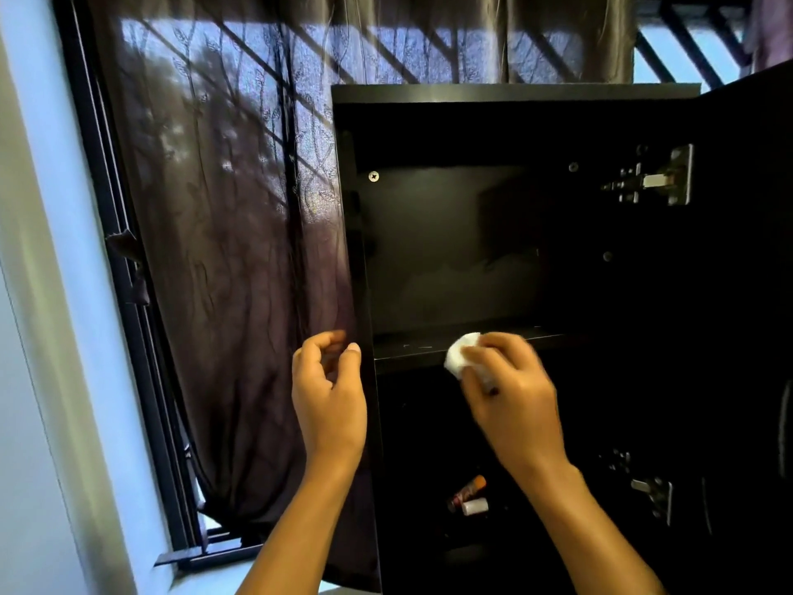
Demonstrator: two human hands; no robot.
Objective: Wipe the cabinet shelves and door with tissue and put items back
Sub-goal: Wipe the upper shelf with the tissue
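A black wall cabinet [429,94] stands open, its door [751,294] swung out to the right. My right hand [515,397] grips a wad of white tissue [460,354] against the front edge of the upper shelf [412,352]. My left hand [328,392] hovers beside the cabinet's left side panel, fingers loosely curled, holding nothing. The upper compartment looks bare. On a lower level lie a small orange-capped tube [467,491] and a small white bottle [475,506].
A dark sheer curtain [223,208] hangs over the window directly left of the cabinet. Metal hinges [652,180] are fixed on the cabinet's right side, above and below. A pale wall [38,380] runs down the left edge.
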